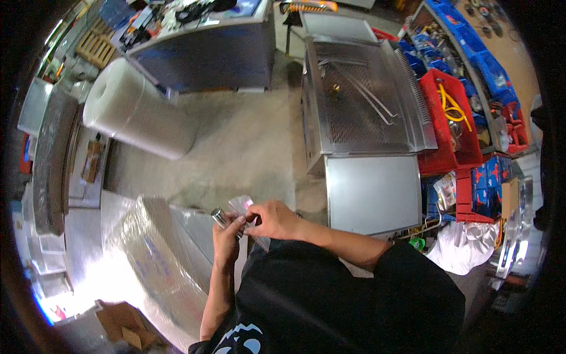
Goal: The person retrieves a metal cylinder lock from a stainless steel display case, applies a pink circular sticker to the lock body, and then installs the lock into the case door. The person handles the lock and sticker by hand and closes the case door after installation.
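Note:
My left hand (226, 241) is closed around a short, shiny metal cylinder (219, 216), whose end sticks out past the thumb side. Right beside it, my right hand (275, 219) has its fingers curled in a pinch, the two hands almost touching. A small clear plastic bag (239, 204) shows between the hands, its upper part rising above the right fingers. Its lower part hangs beneath them, against my black shirt. What else the bag holds, if anything, cannot be made out.
A stainless steel unit (321, 118) with a mesh tray and metal rods stands ahead right, beside a pale flat panel (374, 192). Red crates (436, 127) and blue bins line the right. A bubble wrap roll (138, 109) stands left; a film-wrapped box (156, 251) is nearer.

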The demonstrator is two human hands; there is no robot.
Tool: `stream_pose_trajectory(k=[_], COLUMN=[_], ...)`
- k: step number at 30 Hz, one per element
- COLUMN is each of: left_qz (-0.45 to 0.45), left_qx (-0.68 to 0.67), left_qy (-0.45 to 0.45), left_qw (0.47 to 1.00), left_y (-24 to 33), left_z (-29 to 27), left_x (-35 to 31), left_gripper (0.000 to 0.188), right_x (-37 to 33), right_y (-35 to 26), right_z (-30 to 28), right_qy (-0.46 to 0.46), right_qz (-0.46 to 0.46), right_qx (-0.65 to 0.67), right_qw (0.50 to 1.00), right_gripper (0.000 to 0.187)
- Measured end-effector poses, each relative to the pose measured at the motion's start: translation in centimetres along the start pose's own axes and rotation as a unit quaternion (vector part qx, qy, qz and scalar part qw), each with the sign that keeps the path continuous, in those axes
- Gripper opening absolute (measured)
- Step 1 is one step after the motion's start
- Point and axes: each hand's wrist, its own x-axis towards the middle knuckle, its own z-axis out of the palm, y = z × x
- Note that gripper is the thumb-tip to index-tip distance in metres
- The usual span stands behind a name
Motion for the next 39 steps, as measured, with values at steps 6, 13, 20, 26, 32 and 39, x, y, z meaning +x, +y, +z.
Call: stream_pose_trajectory(k=[6,13,20,26,32,39], left_qz=[0.011,0.008,-0.036,-0.014,-0.070,-0.106], left_qx=[0.013,0.023,-0.020,0.229,0.207,0.161], left_qy=[-0.081,-0.167,-0.188,-0.233,-0.327,-0.388], left_qw=[0.997,0.986,0.981,0.945,0.920,0.901], left_y=[2.2,3.5,4.8,9.5,13.6,15.9], left_z=[-0.1,0.8,4.1,11.2,19.0,26.3], left_x=[4.1,8.4,15.2,24.4,32.2,36.2], left_gripper=[0.012,0.014,0.014,0.014,0.015,0.016], right_x=[2.0,4.4,9.0,14.2,17.4,17.7], right_y=[-1.0,0.2,4.2,7.6,9.5,9.4], right_z=[-0.2,-1.0,-4.2,-11.7,-20.4,-27.3], right_qy=[0.046,0.084,0.140,0.262,0.270,0.341], right_qz=[0.066,0.029,0.010,0.021,0.041,0.071], right_qx=[0.006,0.144,0.271,0.025,0.171,0.156], right_qw=[0.997,0.986,0.952,0.964,0.947,0.924], right_gripper=[0.026,0.023,0.020,0.021,0.022,0.018])
